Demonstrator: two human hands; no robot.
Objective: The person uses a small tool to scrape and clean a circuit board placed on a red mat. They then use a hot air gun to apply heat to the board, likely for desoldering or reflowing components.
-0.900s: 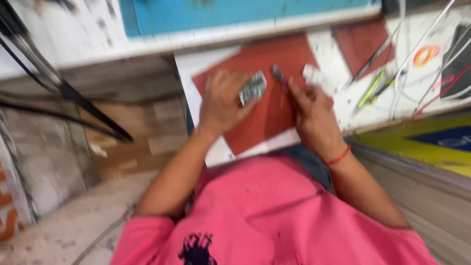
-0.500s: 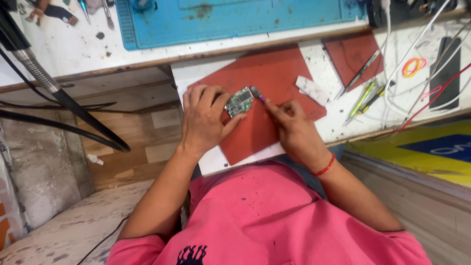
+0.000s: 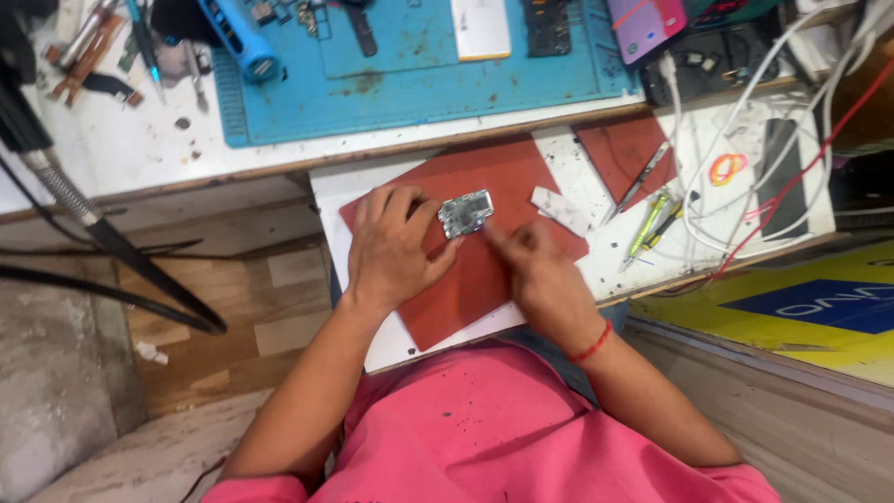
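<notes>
The left hand point(image 3: 396, 247) is resting on a red mat point(image 3: 470, 251) on the white table point(image 3: 345, 186), its fingers point(image 3: 424, 216) pinching the near edge of a small circuit board point(image 3: 466, 213) that is lying flat near the middle of the mat. The right hand point(image 3: 540, 275) is reaching in from the other side, its fingers bunched narrow at the board's corner; whether they are gripping a thin tool I cannot tell through the blur.

The board is looking thin, rigid and silvery, with tiny raised parts, so a push from the right hand while the left is holding only one edge could be flicking it off the smooth, matte mat, or scratching its face. A pale flat strip point(image 3: 562, 210) and slim metal tweezers point(image 3: 636, 183) are lying just beside, easy to be knocking
</notes>
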